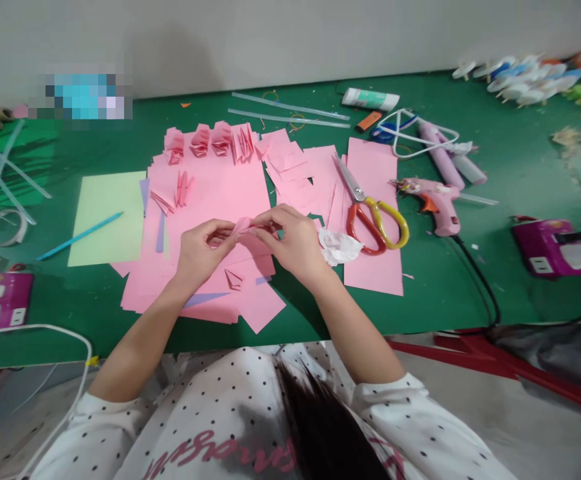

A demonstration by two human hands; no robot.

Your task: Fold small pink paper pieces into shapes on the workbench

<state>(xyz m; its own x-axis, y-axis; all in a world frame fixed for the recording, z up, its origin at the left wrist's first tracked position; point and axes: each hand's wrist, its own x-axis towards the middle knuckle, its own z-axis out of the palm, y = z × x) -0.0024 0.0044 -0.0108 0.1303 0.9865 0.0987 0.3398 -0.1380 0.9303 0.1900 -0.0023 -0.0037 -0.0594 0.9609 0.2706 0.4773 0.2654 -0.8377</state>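
Observation:
Between my two hands is a small folded piece of pink paper (243,226), pinched from both sides. My left hand (204,248) closes its thumb and fingertips on the paper's left end. At the other end my right hand (290,241) pinches it the same way; part of the paper is hidden by the fingers. Underneath lies a stack of pink paper sheets (210,190). Several pleated pink paper pieces (200,141) stand along its far edge, and folded strips (184,189) sit nearer. A small folded pink piece (233,280) lies close to my left wrist.
Right of my hands are a crumpled white tissue (340,247), scissors (370,210) with red and yellow handles, and a pink glue gun (435,200) with a black cord. A blue pencil (80,236) lies on light green paper (113,193). Clear glue sticks (290,110) lie behind.

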